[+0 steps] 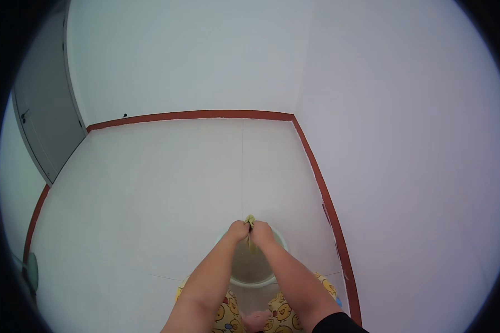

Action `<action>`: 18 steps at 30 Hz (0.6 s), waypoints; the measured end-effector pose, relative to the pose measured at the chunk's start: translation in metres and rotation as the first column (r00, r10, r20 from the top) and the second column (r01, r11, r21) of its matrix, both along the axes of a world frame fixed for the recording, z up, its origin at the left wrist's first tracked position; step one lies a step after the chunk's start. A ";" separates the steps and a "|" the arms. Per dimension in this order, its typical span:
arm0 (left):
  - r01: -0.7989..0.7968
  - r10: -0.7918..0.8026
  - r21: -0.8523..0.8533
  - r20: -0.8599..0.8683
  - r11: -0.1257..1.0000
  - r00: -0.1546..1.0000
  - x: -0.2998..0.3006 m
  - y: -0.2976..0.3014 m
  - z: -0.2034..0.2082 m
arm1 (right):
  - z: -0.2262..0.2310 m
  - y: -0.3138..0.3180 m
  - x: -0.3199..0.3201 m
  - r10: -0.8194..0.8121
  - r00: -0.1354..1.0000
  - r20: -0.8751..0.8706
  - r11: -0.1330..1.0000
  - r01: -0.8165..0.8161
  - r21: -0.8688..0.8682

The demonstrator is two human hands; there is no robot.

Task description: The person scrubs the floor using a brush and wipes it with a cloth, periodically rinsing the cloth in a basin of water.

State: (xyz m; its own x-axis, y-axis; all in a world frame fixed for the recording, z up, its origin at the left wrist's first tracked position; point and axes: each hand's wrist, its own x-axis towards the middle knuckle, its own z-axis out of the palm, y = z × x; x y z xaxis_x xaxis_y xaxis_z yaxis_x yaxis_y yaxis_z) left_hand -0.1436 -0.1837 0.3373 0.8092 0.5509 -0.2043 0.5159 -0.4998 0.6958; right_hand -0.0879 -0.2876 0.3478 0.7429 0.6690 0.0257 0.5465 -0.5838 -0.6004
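My left hand [239,230] and my right hand [263,233] are side by side, both closed around a bunched yellow-green cloth [250,220]. One end of the cloth sticks up beyond my fists, and another part hangs down between them. Below is a round basin with a pale rim [253,285], holding murky greyish water [253,271]. My fists are over the far part of the basin, and my forearms hide stretches of its sides. Whether the hanging end touches the water, I cannot tell.
The basin stands on a pale tiled floor [166,183], close in front of my yellow patterned trousers [283,315]. Red-brown skirting [205,114] runs along white walls. A grey door [50,94] is at the far left, and a green object [33,272] at the left edge.
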 end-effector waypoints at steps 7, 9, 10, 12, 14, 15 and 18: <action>0.050 -0.050 -0.039 0.008 0.998 0.999 -0.015 0.005 0.010 | 0.019 -0.010 -0.018 0.111 0.993 -0.026 0.992 -0.110 0.061; 0.048 -0.048 -0.082 -0.002 0.995 0.999 -0.021 -0.005 0.016 | 0.023 -0.024 -0.022 0.167 0.986 -0.013 0.986 -0.167 0.012; 0.040 -0.042 -0.125 -0.009 0.991 0.999 -0.022 -0.010 0.019 | 0.022 -0.029 -0.021 0.162 0.987 -0.015 0.987 -0.162 0.015; 0.049 -0.050 -0.115 -0.008 0.992 0.999 -0.027 -0.015 0.020 | 0.025 -0.037 -0.022 0.171 0.984 -0.048 0.984 -0.169 0.051; 0.058 -0.059 -0.109 -0.010 0.992 0.998 -0.030 -0.021 0.021 | 0.027 -0.047 -0.019 0.172 0.984 -0.051 0.983 -0.168 0.081; 0.054 -0.052 -0.132 0.017 0.990 0.998 -0.031 -0.025 0.021 | 0.028 -0.050 -0.017 0.177 0.983 -0.049 0.980 -0.171 0.102; 0.074 -0.065 -0.155 0.060 0.985 0.996 -0.031 -0.036 0.023 | 0.030 -0.051 -0.014 0.063 0.989 -0.132 0.988 -0.043 0.149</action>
